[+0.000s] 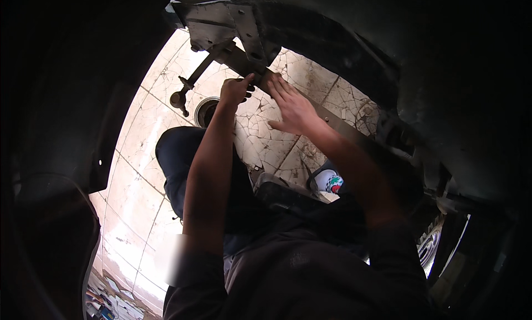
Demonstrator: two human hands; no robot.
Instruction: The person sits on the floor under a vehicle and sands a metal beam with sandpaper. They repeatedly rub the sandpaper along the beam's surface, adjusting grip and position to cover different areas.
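Note:
Above the floor, a dark flat metal beam (338, 122) slants from upper left to lower right on the underside of a vehicle. My left hand (236, 91) is beside the beam's lower edge, its fingers curled and its thumb up against the metal. Whatever those fingers hold, if anything, does not show. Stretched out, the fingers of my right hand (293, 106) lie on the beam with the palm down. A dark bracket with holes (219, 21) joins the beam's upper end. Left of my hands hangs a tie rod (200, 70) with a ball joint (177, 100).
Dark body panels (55, 126) surround me closely on both sides. A round open container (206, 110) stands on the cracked tile floor (149, 162) near my knee. At lower right part of a wheel (429, 248) shows. Scattered papers (119, 303) lie at lower left.

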